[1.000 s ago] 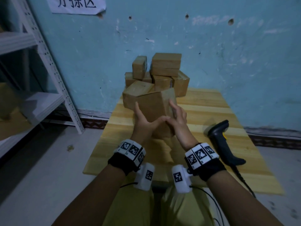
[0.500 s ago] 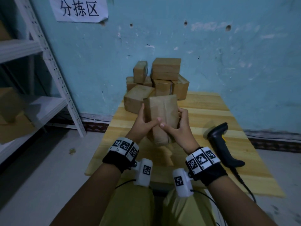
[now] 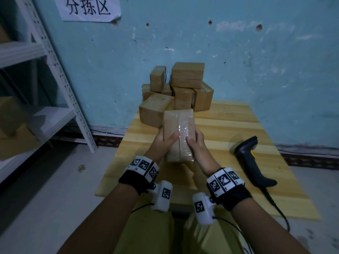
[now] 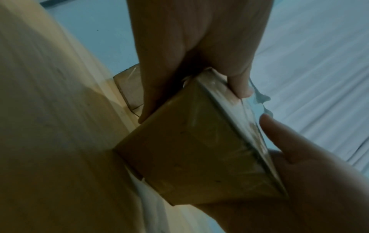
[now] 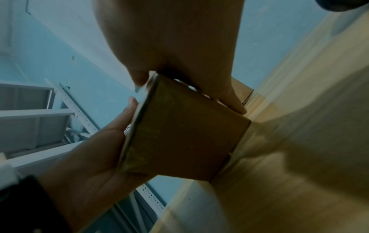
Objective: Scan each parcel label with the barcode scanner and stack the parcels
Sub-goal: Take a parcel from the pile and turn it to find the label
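Clearly both hands, left (image 3: 165, 142) and right (image 3: 196, 143), grip one parcel (image 3: 178, 132) above the tabletop (image 3: 229, 125); no label shows, so reaching for the scanner (image 3: 251, 158) at 3 o'clock risks a one-handed drop.

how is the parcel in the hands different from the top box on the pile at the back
The held parcel is up off the table, gripped by the left hand and right hand; the top box rests on the pile at the wall. The held parcel stands on end, tilted toward the camera, while the top box lies flat. The held parcel shows a glossy taped seam; none is visible on the top box. Both are plain brown cardboard.
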`<state>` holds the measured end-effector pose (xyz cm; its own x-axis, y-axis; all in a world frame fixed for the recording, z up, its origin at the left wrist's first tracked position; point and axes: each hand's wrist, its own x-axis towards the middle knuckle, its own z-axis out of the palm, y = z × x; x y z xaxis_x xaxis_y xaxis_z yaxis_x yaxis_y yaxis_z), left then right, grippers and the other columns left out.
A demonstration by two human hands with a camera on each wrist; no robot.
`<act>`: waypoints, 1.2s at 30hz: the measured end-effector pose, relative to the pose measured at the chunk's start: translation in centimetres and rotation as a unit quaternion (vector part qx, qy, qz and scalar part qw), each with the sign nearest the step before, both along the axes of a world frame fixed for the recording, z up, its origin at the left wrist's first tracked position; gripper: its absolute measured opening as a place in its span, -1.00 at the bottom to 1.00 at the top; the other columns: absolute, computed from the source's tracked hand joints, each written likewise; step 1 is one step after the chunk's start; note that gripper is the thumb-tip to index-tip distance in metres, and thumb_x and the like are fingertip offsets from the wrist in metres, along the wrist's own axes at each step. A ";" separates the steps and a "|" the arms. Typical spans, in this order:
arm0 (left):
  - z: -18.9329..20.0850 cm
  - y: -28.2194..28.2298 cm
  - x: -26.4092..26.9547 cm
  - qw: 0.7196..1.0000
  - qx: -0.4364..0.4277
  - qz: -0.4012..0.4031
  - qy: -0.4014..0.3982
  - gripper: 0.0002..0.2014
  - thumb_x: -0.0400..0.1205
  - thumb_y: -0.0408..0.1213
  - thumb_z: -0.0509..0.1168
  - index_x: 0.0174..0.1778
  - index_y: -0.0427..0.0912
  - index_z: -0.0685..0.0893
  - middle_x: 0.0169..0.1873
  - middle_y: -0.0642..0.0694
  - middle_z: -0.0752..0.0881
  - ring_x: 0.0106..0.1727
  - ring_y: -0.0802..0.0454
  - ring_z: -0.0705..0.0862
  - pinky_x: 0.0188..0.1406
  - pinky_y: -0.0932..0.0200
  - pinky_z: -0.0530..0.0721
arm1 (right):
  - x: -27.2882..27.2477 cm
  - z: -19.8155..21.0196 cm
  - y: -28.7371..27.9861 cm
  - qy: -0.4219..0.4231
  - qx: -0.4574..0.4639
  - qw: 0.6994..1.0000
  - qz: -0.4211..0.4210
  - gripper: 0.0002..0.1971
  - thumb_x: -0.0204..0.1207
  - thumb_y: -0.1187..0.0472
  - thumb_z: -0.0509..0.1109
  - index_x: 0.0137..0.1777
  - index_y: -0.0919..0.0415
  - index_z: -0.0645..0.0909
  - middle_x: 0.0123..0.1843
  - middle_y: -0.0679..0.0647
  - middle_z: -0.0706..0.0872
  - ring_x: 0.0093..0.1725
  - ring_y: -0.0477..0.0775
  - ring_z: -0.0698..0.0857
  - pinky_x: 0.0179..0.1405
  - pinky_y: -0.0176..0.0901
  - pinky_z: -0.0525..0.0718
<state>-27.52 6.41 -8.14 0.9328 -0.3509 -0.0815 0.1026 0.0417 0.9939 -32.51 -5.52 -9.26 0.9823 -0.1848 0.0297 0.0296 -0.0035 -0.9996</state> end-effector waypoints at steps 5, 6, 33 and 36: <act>0.0 0.4 0.5 0.999 0.029 0.038 -0.025 -0.50 0.67 -0.24 0.19 0.55 -0.18 0.28 0.36 -0.18 0.52 0.26 -0.03 0.53 0.20 0.07 0.53 | 0.2 -0.3 -0.2 0.023 -0.030 0.998 -0.040 -0.39 0.54 -0.21 0.13 0.52 0.05 0.18 0.53 0.07 0.28 0.51 0.08 0.34 0.45 0.10 0.46; 0.0 0.6 0.6 0.999 0.025 0.040 -0.023 -0.50 0.68 -0.25 0.18 0.55 -0.18 0.28 0.37 -0.19 0.52 0.29 -0.05 0.53 0.20 0.07 0.53 | 0.4 -0.5 -0.3 0.027 -0.050 0.998 -0.036 -0.40 0.43 -0.28 0.14 0.44 -0.08 0.22 0.54 0.06 0.28 0.53 0.10 0.32 0.50 0.22 0.40; 0.3 1.3 2.3 1.000 0.003 -0.014 0.018 0.11 0.31 -0.27 0.52 0.65 0.08 -0.08 0.51 -0.21 0.43 0.47 -0.20 0.48 0.45 -0.30 0.45 | 0.8 1.0 -1.6 -0.070 -0.080 0.983 -0.152 -0.33 0.41 0.41 0.48 0.52 0.26 0.37 0.42 0.16 0.58 0.34 0.04 0.59 0.28 0.08 0.67; 0.6 1.4 2.2 0.999 -0.031 -0.025 0.009 -0.23 0.51 -0.48 0.37 0.59 -0.06 0.16 0.43 -0.23 0.51 0.42 -0.21 0.52 0.42 -0.24 0.49 | 0.9 0.7 -2.1 -0.049 -0.026 0.992 -0.112 -0.53 0.52 0.38 0.38 0.44 0.30 0.45 0.30 0.27 0.67 0.16 0.14 0.72 0.06 -0.03 0.77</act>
<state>-25.34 7.79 -7.54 0.9125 -0.4024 -0.0742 0.1235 0.0981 0.9875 -31.62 -7.64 -8.59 0.9090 -0.3934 0.1376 0.1190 -0.0716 -0.9903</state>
